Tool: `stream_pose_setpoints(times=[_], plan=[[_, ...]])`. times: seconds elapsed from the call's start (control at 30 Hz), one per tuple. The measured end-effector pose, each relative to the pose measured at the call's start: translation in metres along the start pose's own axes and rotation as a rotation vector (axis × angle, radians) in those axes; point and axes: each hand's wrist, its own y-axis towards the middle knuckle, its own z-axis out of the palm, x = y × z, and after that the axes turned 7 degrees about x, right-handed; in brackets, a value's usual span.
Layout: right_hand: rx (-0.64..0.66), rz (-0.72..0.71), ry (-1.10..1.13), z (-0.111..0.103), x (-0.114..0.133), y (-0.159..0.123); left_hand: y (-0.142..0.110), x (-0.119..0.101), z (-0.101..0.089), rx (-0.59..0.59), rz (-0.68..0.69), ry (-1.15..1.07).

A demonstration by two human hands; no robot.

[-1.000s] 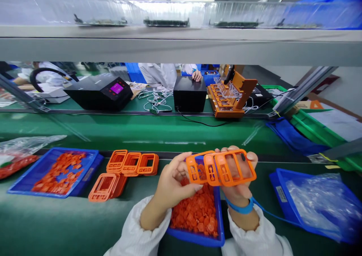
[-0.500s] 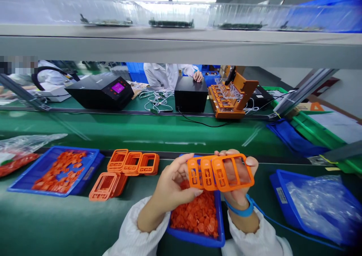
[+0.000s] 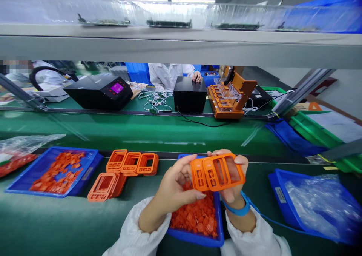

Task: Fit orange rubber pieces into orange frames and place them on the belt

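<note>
A small overlapping set of orange plastic frames (image 3: 209, 172) is between my two hands, with rectangular openings and small cut-outs along one side. My left hand (image 3: 177, 184) is closed at the left end, its thumb below and fingers curled behind. At the right end, my right hand (image 3: 239, 169) grips the frames between thumb and fingers, partly hidden behind them. A blue band (image 3: 240, 207) circles the right wrist. Directly under my hands is a blue tray (image 3: 195, 240) heaped with small orange plastic pieces (image 3: 195, 216).
Stacks of orange frames (image 3: 131, 163) lie to the left, beside another blue tray (image 3: 21, 182) of orange pieces. A blue bin (image 3: 278, 193) with clear plastic bags stands right. Beyond the green belt (image 3: 158, 129), a co-worker's hand (image 3: 196, 76) rests on a black box (image 3: 189, 97).
My right hand has moved left toward my left hand. The fanned orange frames have slid together and overlap more now.
</note>
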Motion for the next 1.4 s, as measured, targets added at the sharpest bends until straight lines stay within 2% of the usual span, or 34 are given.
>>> stream_pose_setpoints(times=[0.27,0.47,0.57,0.7,0.93,1.17,1.27,1.4], plan=[[-0.002,0.053,-0.011,0.004,-0.005,-0.002,0.004,0.010,0.010,0.031,-0.029,-0.288],[0.064,0.042,0.049,0.002,-0.006,-0.001,0.006,0.017,0.008,0.119,-0.057,-0.454],[0.095,0.055,0.062,0.003,-0.007,-0.003,0.005,0.018,0.010,0.093,-0.099,-0.512],[0.084,0.119,0.075,0.004,-0.008,-0.006,0.002,0.024,0.014,0.078,-0.063,-0.526],[0.019,0.214,0.025,-0.003,-0.013,-0.011,0.001,0.028,0.016,-0.019,-0.103,-0.630],[0.001,0.249,0.121,0.001,-0.011,-0.010,0.003,0.030,0.015,0.012,0.002,-0.670],[0.004,0.252,0.168,0.005,-0.011,-0.009,0.002,0.030,0.013,0.019,-0.010,-0.638],[0.014,0.318,0.308,0.009,-0.013,-0.008,0.001,0.030,0.011,-0.030,-0.042,-0.623]])
